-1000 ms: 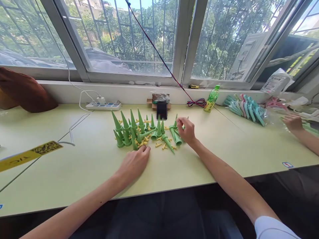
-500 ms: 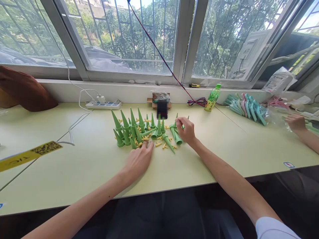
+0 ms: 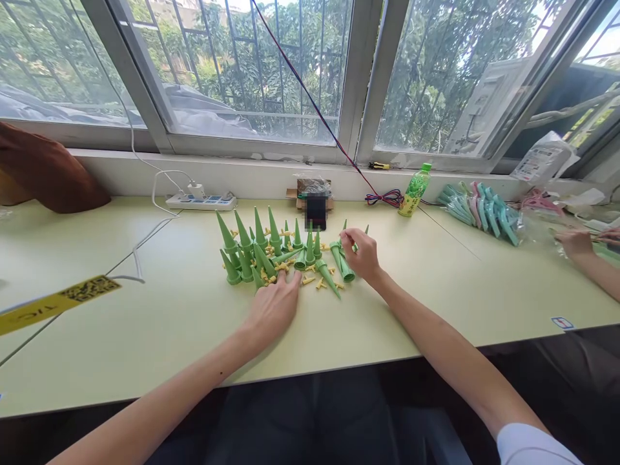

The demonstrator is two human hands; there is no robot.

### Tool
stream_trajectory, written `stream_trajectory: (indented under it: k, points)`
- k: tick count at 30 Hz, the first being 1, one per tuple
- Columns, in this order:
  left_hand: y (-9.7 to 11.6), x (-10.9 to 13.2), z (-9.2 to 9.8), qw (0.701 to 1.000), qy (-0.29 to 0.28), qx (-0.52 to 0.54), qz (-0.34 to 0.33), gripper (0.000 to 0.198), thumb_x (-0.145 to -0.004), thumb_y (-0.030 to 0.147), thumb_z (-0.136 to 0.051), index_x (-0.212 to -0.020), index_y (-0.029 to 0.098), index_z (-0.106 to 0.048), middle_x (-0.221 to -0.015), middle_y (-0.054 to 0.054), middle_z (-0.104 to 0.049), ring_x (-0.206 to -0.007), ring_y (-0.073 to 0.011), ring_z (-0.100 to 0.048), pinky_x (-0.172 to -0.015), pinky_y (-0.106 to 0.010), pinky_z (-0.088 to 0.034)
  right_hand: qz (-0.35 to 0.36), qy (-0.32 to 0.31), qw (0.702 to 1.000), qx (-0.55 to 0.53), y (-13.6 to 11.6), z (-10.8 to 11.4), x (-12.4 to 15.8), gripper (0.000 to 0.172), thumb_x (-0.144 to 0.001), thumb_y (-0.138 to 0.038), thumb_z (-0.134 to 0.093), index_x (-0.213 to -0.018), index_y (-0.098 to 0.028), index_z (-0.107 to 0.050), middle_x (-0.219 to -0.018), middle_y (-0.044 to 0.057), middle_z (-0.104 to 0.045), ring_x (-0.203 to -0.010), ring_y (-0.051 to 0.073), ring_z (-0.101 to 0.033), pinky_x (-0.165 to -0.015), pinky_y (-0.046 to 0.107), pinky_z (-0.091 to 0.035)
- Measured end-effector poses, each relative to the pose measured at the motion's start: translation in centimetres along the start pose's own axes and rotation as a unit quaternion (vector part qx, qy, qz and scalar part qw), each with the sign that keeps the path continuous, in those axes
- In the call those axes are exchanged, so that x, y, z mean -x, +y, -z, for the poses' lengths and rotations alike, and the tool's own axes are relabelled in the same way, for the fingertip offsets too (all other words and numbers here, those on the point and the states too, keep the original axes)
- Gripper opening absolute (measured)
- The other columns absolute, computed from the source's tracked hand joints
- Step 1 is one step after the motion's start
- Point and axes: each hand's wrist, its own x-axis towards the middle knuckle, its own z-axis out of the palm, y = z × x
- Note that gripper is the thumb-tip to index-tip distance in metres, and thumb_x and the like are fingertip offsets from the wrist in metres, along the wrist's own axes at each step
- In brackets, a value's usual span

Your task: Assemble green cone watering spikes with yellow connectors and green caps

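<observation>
Several green plastic cone spikes [image 3: 260, 227] stand in a cluster, and others lie on their sides. Small yellow T-shaped plastic pieces [image 3: 308, 280] are scattered among them. My left hand [image 3: 275, 302] rests palm down at the front of the cluster, fingers stretched apart and fingertips touching the yellow pieces. My right hand [image 3: 362, 254] is curled in a pinch just above the lying green spikes [image 3: 343, 263]. Whatever its fingertips may hold is hidden or too small to make out.
Behind the spikes is a small box with a dark, blurred-out front [image 3: 316, 210]. A power strip [image 3: 202, 202], a green drink bottle [image 3: 415, 190] and bagged pastel plastic items [image 3: 484, 210] line the back. Another person's hand [image 3: 576, 244] works at the right. A yellow tag [image 3: 58, 302] hangs at left.
Both my hands stay nearly in place, with only a slight shift of my left fingers among the yellow pieces. At the far right, more of the other person's hands shows.
</observation>
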Motion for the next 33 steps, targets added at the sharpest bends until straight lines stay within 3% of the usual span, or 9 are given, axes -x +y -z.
stream_trajectory:
  k: [9,15,23,29,33]
  points:
    - [0.29,0.20,0.08,1.000,0.006,0.003,0.017,0.038,-0.097,0.018,-0.025,-0.126,0.015,-0.050,-0.107,-0.017,-0.062,-0.072,-0.0261,-0.069,-0.062,-0.036,-0.050,0.004,-0.003,1.000,-0.008,-0.09,-0.04,-0.01,0.022,-0.098,-0.025,-0.046,-0.080,-0.020,-0.058,-0.070,0.003,-0.062,-0.064,0.015,-0.056,-0.063,0.028,-0.045]
    - [0.44,0.41,0.47,0.999,0.006,0.044,0.024,0.039,-0.099,0.025,-0.025,-0.129,0.016,-0.049,-0.117,-0.018,-0.061,-0.075,-0.0233,-0.068,-0.065,-0.035,-0.050,-0.002,-0.010,1.000,-0.004,0.03,-0.09,0.05,0.024,-0.098,-0.027,-0.045,-0.079,-0.021,-0.058,-0.070,0.002,-0.061,-0.063,0.015,-0.056,-0.062,0.028,-0.045]
    - [0.22,0.24,-0.48,0.997,0.033,0.062,0.021,0.043,-0.101,0.030,-0.024,-0.137,0.019,-0.046,-0.131,-0.018,-0.056,-0.082,-0.0245,-0.069,-0.066,-0.035,-0.051,-0.004,-0.016,1.000,-0.006,0.08,-0.14,0.09,0.024,-0.099,-0.028,-0.044,-0.080,-0.021,-0.059,-0.070,0.003,-0.062,-0.064,0.015,-0.057,-0.063,0.028,-0.046]
    - [0.32,0.26,-0.27,0.998,0.027,0.058,0.023,0.040,-0.101,0.029,-0.025,-0.132,0.018,-0.048,-0.114,-0.015,-0.063,-0.079,-0.0252,-0.069,-0.064,-0.035,-0.050,-0.005,-0.016,1.000,-0.007,-0.01,-0.10,0.07,0.024,-0.098,-0.028,-0.045,-0.080,-0.021,-0.059,-0.070,0.002,-0.062,-0.063,0.015,-0.057,-0.062,0.028,-0.045]
    - [0.37,0.31,-0.21,0.997,0.037,0.058,0.027,0.040,-0.101,0.030,-0.026,-0.131,0.018,-0.048,-0.121,-0.016,-0.060,-0.079,-0.0241,-0.068,-0.062,-0.033,-0.050,-0.008,-0.022,1.000,-0.007,-0.02,-0.08,0.07,0.025,-0.098,-0.028,-0.045,-0.080,-0.020,-0.059,-0.070,0.002,-0.062,-0.063,0.015,-0.056,-0.062,0.028,-0.045]
